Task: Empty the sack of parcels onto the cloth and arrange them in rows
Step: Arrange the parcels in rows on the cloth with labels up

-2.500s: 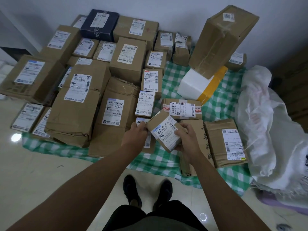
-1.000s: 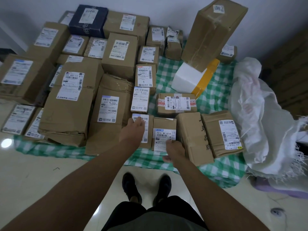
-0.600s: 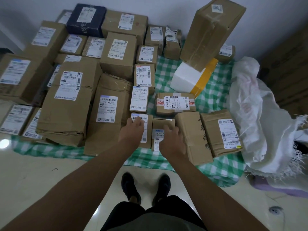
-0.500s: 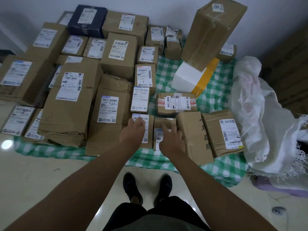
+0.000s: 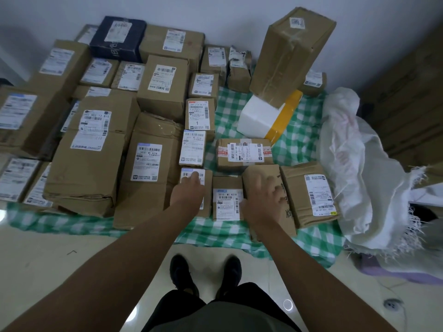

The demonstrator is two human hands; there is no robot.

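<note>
Many brown cardboard parcels with white labels lie in rows on a green-and-white checked cloth (image 5: 242,111). My left hand (image 5: 188,192) rests flat on a small labelled parcel (image 5: 208,188) in the front row. Beside it lies another small parcel (image 5: 226,201), label up. My right hand (image 5: 263,200) lies with spread fingers on a longer brown parcel (image 5: 285,219) printed with dark characters, its thumb at that parcel's left edge. A further labelled parcel (image 5: 311,195) sits to the right. The white woven sack (image 5: 359,168) lies crumpled at the cloth's right edge.
A tall brown box (image 5: 290,53) leans on a white foam box with yellow tape (image 5: 266,116) at the back. A dark blue box (image 5: 118,39) stands by the wall. My black shoes (image 5: 206,274) stand on the glossy tiled floor at the cloth's front edge.
The small parcel I held in both hands now lies in the front row. My right hand has moved off it to the right onto the longer parcel. My left hand stays put.
</note>
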